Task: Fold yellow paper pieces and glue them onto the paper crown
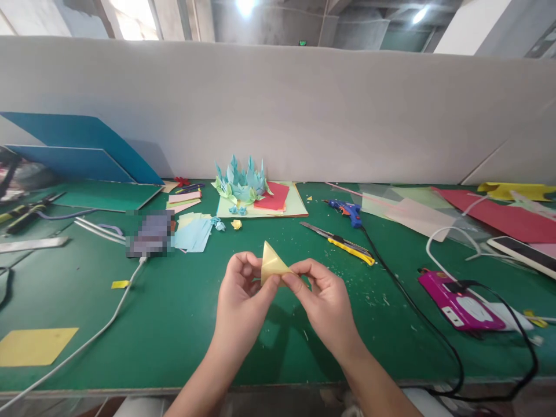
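Note:
Between my two hands, above the green table, is a small piece of yellow paper (pixel 272 263) folded to a point at the top. My left hand (pixel 243 295) pinches its lower left part between thumb and fingers. On the right side, the thumb and fingers of my right hand (pixel 324 295) pinch the paper's lower right corner. The thumbs sit close together along the bottom edge, and the fingers behind the paper are partly hidden. Beyond the hands lies a small folded yellow paper piece (pixel 236 224), beside small blue folded pieces (pixel 218 223).
A blue and green folded-paper model (pixel 243 182) stands at the back. Right of my hands lie a yellow utility knife (pixel 347 246), a blue glue gun (pixel 347 212) and a magenta power strip (pixel 460 301) with cables. Left are blue paper slips (pixel 193 233) and a yellow sheet (pixel 37 347).

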A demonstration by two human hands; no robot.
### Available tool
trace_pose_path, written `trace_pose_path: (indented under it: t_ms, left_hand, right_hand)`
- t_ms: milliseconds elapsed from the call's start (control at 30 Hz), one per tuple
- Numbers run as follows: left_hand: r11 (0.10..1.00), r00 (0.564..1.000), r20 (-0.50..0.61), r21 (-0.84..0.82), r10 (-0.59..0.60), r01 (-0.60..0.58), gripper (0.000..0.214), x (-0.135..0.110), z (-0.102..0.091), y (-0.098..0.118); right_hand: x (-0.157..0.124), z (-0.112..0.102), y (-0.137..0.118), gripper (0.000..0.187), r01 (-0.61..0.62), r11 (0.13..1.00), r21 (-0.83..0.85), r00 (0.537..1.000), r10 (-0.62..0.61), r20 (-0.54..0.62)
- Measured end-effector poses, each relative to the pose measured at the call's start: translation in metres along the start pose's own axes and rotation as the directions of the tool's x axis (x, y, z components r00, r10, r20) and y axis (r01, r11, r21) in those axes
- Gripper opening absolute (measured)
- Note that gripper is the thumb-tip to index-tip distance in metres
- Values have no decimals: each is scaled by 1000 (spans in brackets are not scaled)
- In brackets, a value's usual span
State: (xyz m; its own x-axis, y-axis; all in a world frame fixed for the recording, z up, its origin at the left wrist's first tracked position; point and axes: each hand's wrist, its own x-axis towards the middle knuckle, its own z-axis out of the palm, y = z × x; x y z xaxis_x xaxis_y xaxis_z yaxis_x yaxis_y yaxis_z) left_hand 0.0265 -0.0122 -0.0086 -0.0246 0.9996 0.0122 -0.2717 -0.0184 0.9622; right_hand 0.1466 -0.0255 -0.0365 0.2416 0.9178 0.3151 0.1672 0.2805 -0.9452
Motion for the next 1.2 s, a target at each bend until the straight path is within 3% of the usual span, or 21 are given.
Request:
trace_pose_path:
  t_ms: [67,133,267,367,533,700,800,967,1067,1200]
  left_hand:
    - [999,999,39,51,6,-8,31,0,2,-2]
    - [991,997,68,130,31,-39,25,1,2,-5]
    - [972,998,33,225,57,-63,24,3,-2,-8]
    - [991,996,82,132,-44,33,30,2,-3,-5]
    - [985,976,151,-57,-156,166,23,-5,-2,6]
    - [955,957,183,-150,-227,255,42,-5,-6,9]
    - [959,944,203,-61,-258,275,39,-2,-10,9]
    - [964,945,188,79,-266,256,27,2,-15,9]
    - [970,956,163,61,-243,236,23,3,-16,10]
    - [964,951,178,-41,-253,264,24,2,-15,11]
  right_hand:
    - [-3,0,2,15,66,995,-69,994,-71,-80]
    - [-5,-3,3,14,221,958,-184,961,-246,-126]
    - [-7,-13,0,13,544,721,-430,790,-612,-28]
    - [-8,-18,-2,17,632,589,-504,709,-702,69]
    - [-9,-19,-4,19,658,504,-559,655,-750,96]
    - [-6,-20,-3,19,676,480,-560,640,-759,122]
    - [-4,-22,-1,21,708,470,-527,631,-756,175]
    - [-6,-22,0,39,713,529,-460,662,-724,193]
    - [-8,-20,-3,46,675,629,-385,716,-684,137]
    - [-11,-19,-7,40,571,786,-240,820,-561,113]
